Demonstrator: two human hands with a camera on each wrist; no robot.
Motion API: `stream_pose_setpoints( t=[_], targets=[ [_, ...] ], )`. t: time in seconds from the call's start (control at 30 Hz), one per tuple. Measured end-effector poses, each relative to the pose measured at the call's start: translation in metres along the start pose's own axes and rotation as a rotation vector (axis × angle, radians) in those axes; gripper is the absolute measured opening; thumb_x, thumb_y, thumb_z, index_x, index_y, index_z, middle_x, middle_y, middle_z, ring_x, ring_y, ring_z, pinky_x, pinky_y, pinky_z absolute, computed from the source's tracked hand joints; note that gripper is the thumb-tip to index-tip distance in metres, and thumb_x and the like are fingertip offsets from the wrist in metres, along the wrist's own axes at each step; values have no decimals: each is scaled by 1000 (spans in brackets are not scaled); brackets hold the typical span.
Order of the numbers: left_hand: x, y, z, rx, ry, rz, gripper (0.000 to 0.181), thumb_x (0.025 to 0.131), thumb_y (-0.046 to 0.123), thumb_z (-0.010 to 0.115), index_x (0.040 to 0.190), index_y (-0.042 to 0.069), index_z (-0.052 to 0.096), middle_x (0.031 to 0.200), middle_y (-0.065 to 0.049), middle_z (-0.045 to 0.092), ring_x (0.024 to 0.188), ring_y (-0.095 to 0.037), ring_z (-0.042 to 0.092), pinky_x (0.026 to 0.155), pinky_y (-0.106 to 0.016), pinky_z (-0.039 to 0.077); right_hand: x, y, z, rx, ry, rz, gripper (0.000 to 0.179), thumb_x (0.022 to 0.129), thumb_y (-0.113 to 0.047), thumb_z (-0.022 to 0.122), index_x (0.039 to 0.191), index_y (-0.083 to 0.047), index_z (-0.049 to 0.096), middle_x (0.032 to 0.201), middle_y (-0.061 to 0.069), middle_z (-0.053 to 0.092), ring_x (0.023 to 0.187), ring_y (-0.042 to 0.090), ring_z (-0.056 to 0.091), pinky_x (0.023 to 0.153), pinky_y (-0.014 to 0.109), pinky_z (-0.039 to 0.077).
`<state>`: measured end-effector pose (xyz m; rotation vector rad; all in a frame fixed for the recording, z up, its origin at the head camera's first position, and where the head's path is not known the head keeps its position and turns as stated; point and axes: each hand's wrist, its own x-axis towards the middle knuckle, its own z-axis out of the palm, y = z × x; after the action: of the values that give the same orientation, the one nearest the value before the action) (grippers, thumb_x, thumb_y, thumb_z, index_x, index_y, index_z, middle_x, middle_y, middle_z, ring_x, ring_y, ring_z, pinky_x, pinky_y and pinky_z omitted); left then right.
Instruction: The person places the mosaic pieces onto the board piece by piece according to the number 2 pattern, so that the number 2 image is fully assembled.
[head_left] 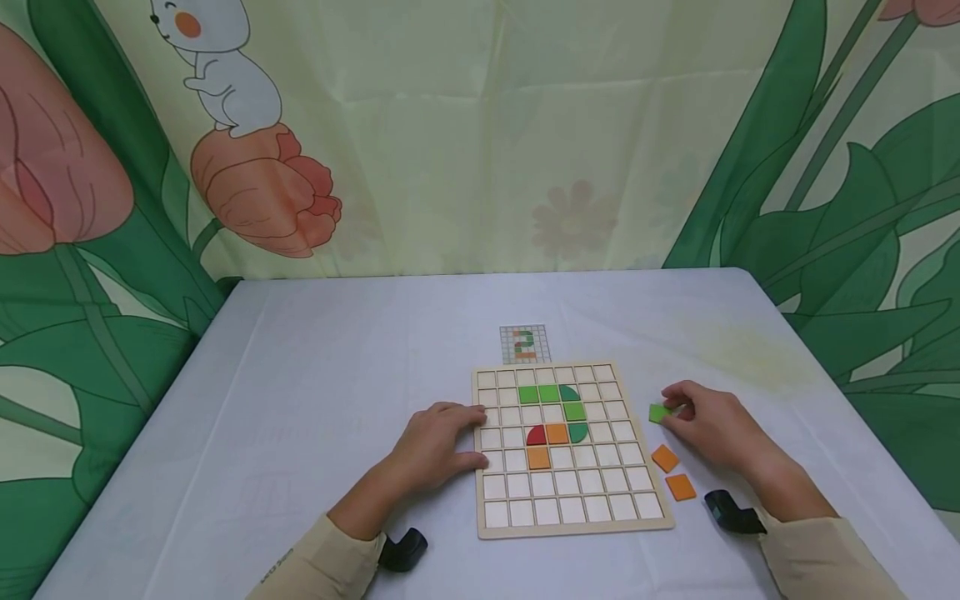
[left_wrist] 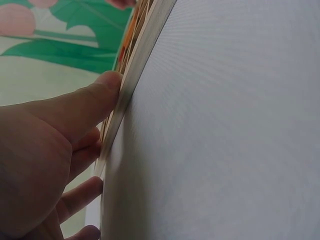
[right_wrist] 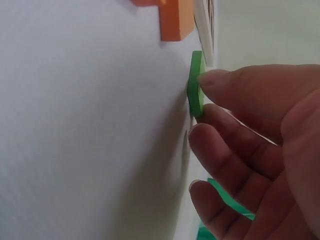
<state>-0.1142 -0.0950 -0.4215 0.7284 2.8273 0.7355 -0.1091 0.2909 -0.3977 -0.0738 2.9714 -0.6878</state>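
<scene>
My left hand (head_left: 431, 446) rests at the left edge of a pale wooden grid board (head_left: 576, 528), thumb and fingertips spread along its rim. The left wrist view shows the thumb (left_wrist: 107, 82) touching that rim. Off the board's right side, my right hand (head_left: 708, 427) pinches a green square tile (right_wrist: 194, 85) at the table surface between thumb and forefinger. Several tiles lie in the grid: green squares (head_left: 549, 393), dark green rounded pieces (head_left: 578, 432), a red rounded piece (head_left: 536, 436) and two orange squares (head_left: 538, 458).
Two loose orange square tiles (head_left: 681, 487) lie right of the board, close to my right wrist. Behind the board is a small gridded card (head_left: 525, 343) with a coloured figure like a 2. A white cloth (head_left: 337, 350) covers the table, and a printed curtain (head_left: 487, 167) hangs behind.
</scene>
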Motion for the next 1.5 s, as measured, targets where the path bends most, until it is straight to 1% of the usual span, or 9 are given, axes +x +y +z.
stream_pose_setpoints(
  t=[0.27, 0.5, 0.6, 0.7, 0.93, 1.1, 1.3, 1.43, 1.5],
  targets=[
    [0, 0, -1, 7, -2, 9, 59, 83, 36, 83, 134, 13, 63, 137, 2, 61, 126, -24, 51, 102, -49, 41, 0, -1, 0, -12, -33, 32, 41, 89, -15, 72, 121, 8, 60, 105, 18, 66, 86, 28, 57, 76, 46, 53],
    [0, 1, -1, 0, -5, 3, 59, 83, 36, 83, 134, 13, 63, 137, 2, 61, 127, -24, 51, 102, -50, 41, 0, -3, -2, -36, -32, 27, 39, 89, -16, 72, 118, 7, 62, 97, 15, 65, 84, 29, 56, 74, 47, 52],
    [0, 1, -1, -2, -8, -5, 59, 83, 36, 83, 134, 14, 63, 137, 2, 61, 127, -25, 51, 102, -50, 41, -1, -6, -2, -27, -23, 28, 38, 90, -18, 71, 118, 6, 63, 97, 14, 66, 85, 29, 57, 75, 47, 53],
    [0, 1, -1, -1, -7, -4, 59, 83, 36, 83, 134, 14, 63, 138, 2, 61, 127, -25, 51, 102, -50, 41, -2, -10, -3, -16, -15, 14, 37, 90, -19, 71, 118, 4, 65, 97, 12, 66, 87, 28, 58, 74, 46, 53],
    [-1, 0, -1, -2, -4, 0, 59, 83, 36, 83, 133, 14, 64, 138, 2, 60, 127, -25, 51, 102, -50, 41, -5, -24, -5, 10, -9, -34, 33, 90, -19, 70, 116, 2, 68, 96, 7, 66, 87, 26, 56, 68, 37, 49],
    [-1, 0, -1, -4, -6, 1, 58, 83, 36, 83, 132, 13, 64, 138, 2, 60, 127, -25, 51, 102, -50, 41, -9, -34, -4, 34, -9, -76, 32, 90, -19, 71, 116, 0, 68, 96, 5, 65, 87, 24, 55, 65, 35, 48],
    [-1, 0, -1, 0, -7, 6, 58, 83, 36, 83, 133, 13, 63, 138, 2, 60, 127, -25, 51, 102, -49, 41, -12, -47, -2, 66, -42, -71, 35, 90, -19, 73, 119, -1, 67, 97, 7, 63, 84, 23, 53, 56, 30, 49],
    [-1, 0, -1, 3, -4, 12, 58, 83, 36, 83, 133, 13, 63, 138, 2, 61, 127, -25, 51, 102, -49, 41, -13, -53, 1, 71, -56, -67, 35, 90, -20, 74, 119, -2, 68, 98, 7, 63, 85, 25, 53, 55, 30, 49],
    [-1, 0, -1, 2, -2, 13, 58, 83, 36, 83, 133, 13, 63, 138, 2, 61, 127, -25, 51, 102, -50, 41, -13, -56, 2, 68, -56, -76, 34, 90, -21, 74, 118, -2, 68, 97, 6, 63, 85, 25, 53, 56, 31, 49]
  ],
)
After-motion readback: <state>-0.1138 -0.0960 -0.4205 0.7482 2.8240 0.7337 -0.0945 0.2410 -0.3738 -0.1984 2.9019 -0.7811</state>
